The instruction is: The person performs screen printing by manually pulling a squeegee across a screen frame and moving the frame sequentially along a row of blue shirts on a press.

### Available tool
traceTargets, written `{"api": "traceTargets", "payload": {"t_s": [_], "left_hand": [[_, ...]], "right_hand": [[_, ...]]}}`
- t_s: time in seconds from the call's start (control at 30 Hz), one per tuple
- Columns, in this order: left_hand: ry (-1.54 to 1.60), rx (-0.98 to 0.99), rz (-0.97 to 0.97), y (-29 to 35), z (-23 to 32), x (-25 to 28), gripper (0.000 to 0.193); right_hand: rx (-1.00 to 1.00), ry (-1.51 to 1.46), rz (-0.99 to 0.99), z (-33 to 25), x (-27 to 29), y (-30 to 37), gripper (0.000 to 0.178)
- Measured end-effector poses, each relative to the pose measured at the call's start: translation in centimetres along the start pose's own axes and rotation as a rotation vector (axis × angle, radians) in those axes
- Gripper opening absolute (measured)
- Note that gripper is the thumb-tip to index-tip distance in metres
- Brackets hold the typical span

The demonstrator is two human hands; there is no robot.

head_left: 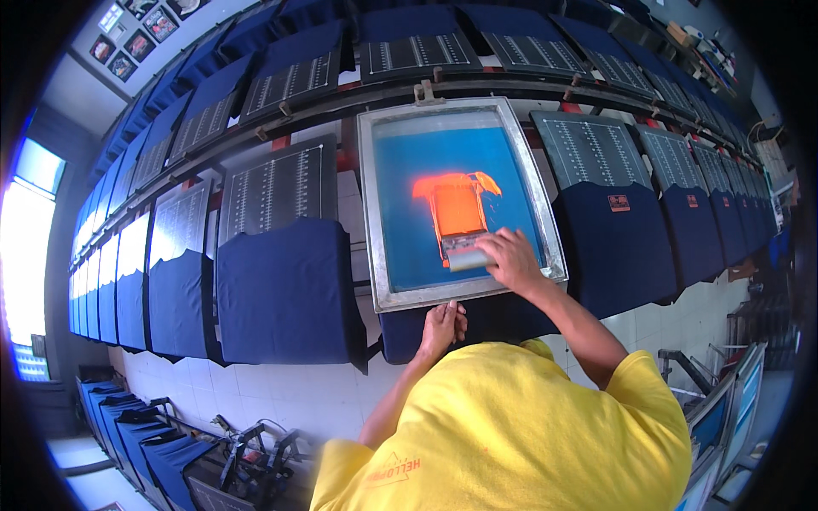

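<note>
A screen-printing frame (368,204) with blue mesh (409,162) lies over a navy T-shirt on a board. Bright orange ink (460,213) covers a patch in the middle of the mesh. My right hand (513,260) is closed on a squeegee (467,255), whose orange-smeared blade rests on the mesh at the near end of the ink. My left hand (443,329) is at the frame's near edge, over the navy cloth, with curled fingers. Fingertips reach the metal rim; whatever they may grip is hidden. My arms come out of yellow sleeves (652,409).
Navy T-shirts (285,285) on dark marked boards (277,192) stand in rows to either side. Those at right bear small orange prints (619,203). A metal rail (324,115) runs behind the frame, with another row beyond. More navy shirts (141,434) hang at lower left.
</note>
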State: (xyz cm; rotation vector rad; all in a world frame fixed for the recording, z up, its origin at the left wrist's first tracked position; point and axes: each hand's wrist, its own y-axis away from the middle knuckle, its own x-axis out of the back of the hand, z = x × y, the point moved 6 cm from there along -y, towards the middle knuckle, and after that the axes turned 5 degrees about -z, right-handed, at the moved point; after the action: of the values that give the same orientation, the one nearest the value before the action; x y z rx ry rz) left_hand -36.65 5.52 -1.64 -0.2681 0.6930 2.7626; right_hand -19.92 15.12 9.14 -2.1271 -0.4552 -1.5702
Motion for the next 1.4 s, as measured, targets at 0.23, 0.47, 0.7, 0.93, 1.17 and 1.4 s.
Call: {"api": "traceTargets", "payload": {"t_s": [0.23,0.47,0.7,0.93,1.17,1.4], "left_hand": [[0.197,0.234,-0.119,-0.5,-0.9,0.9,0.034],[0.065,0.182,-0.212,-0.5,-1.0,1.3,0.03],[-0.248,0.116,-0.103,3.7,6.1,3.0,0.029],[-0.842,-0.512,0.626,1.5,12.9,11.6,0.042],[-0.905,-0.208,0.547,-2.8,9.5,14.2,0.075],[-0.869,-0.159,0.543,-2.7,9.9,14.3,0.069]], "right_hand": [[0.019,0.006,-0.022,-2.5,-1.5,5.0,0.059],[0.011,-0.075,-0.01,-3.0,-1.8,6.9,0.061],[-0.107,-0.221,0.262,1.2,1.2,7.0,0.051],[-0.734,-0.046,0.33,13.6,-1.1,8.9,0.042],[-0.752,-0.202,0.364,15.5,-3.3,8.8,0.04],[-0.696,-0.199,0.409,15.3,-2.9,8.5,0.034]]}}
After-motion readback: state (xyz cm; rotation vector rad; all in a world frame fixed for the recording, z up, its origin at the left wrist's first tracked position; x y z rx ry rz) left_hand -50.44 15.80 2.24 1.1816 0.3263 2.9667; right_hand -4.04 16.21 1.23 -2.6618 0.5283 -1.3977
